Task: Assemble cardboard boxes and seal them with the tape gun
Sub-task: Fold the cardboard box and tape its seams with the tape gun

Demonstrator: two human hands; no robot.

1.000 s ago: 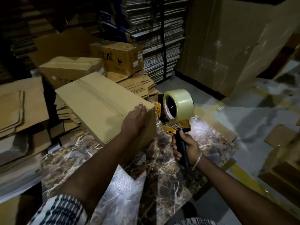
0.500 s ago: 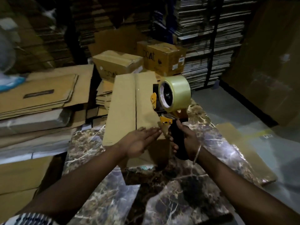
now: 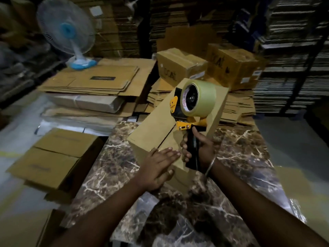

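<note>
Cardboard box (image 3: 156,122) lies on the marble-print table (image 3: 114,168), now turned so its open centre seam runs away from the person. Tape gun (image 3: 193,107) has moved over the seam, right hand (image 3: 199,148) wrapped round its handle. Left hand (image 3: 156,166) lies flat, fingers straight, pressing the near flaps. Taping looks about to start.
</note>
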